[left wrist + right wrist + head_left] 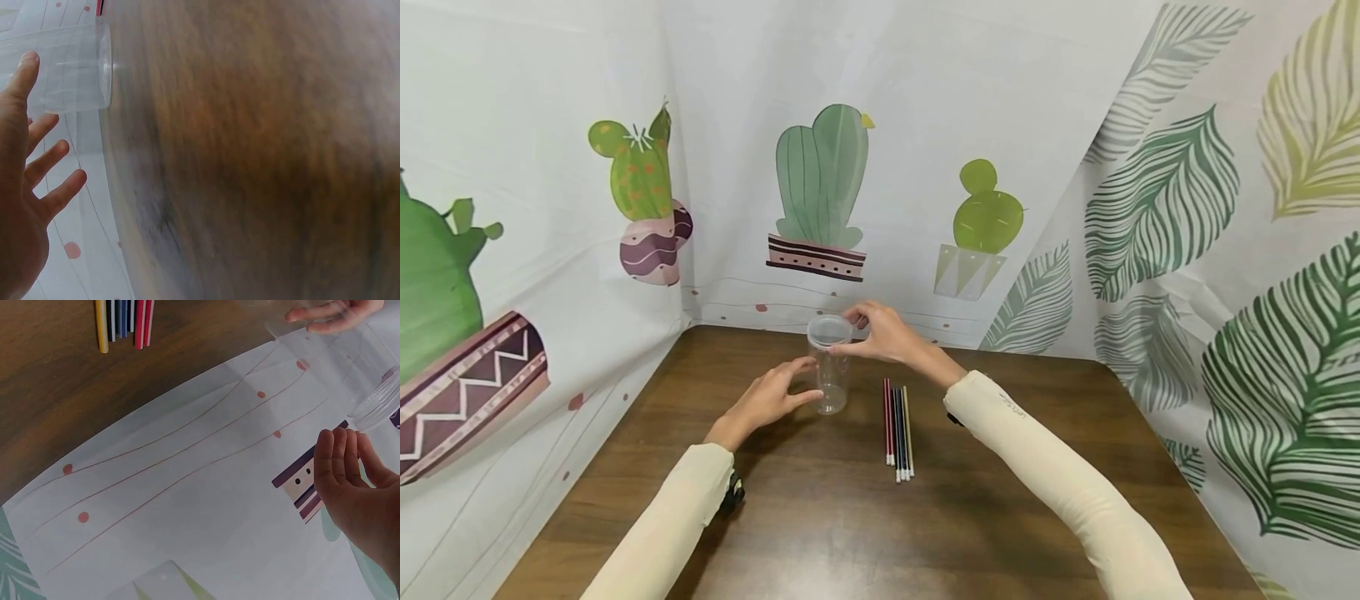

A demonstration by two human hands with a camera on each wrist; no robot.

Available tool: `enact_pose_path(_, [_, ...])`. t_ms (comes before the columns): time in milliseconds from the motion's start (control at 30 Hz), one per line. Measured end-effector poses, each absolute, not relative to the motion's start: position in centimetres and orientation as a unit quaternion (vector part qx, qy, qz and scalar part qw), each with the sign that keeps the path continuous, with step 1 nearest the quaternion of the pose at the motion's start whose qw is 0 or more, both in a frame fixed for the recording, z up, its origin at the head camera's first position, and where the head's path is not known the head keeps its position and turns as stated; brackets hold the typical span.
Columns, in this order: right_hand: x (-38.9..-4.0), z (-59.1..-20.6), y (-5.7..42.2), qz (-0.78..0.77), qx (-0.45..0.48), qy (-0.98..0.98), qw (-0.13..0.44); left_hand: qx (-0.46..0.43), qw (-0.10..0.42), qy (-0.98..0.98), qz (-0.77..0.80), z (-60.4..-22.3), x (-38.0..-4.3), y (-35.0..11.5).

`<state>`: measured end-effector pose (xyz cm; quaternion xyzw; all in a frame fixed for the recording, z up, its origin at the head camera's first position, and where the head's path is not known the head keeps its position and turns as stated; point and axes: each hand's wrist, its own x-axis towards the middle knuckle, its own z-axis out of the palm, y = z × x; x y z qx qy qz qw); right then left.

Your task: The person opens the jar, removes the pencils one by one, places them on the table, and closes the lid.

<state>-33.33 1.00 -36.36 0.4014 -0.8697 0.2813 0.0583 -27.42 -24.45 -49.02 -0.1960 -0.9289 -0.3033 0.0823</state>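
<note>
A clear plastic jar (831, 387) stands upright near the back of the table; I cannot tell whether its top is covered. On its left, my left hand (769, 397) reaches in with thumb and fingers spread, beside the jar wall. The left wrist view shows those fingers (53, 195) extended and apart. My right hand (887, 336) is at the jar's rim, thumb in front and fingers behind. In the right wrist view its fingers (337, 456) look fairly straight, close to the rim; contact is unclear. Several pencils (898, 429) lie side by side right of the jar.
The brown wooden table (820, 517) ends just behind the jar. A white cloth (730, 304) printed with cacti and leaves hangs around its back and sides. The pencils' white ends face me.
</note>
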Motion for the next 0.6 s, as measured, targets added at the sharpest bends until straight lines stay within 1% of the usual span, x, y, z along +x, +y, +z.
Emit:
enact_pose_path(100, [-33.46,-36.48,1.20,0.277,0.402,-0.870,0.065,-0.197,0.081,-0.929,-0.302,-49.00,-27.47,-24.43])
enact_pose_path(333, [-33.69,-36.51,0.73,0.265,0.441,-0.854,0.076,-0.202,0.082,-0.927,-0.304,-48.93,-27.54,-24.38])
enact_pose_path(500, [-33.59,-36.56,0.38,0.264,0.419,-0.865,0.085,-0.202,0.081,-0.927,-0.304,-48.88,-27.64,-24.32])
enact_pose_path(600, [-33.47,-36.61,0.33,0.261,0.417,-0.867,0.077,-0.199,0.073,-0.928,-0.307,-48.91,-27.59,-24.27])
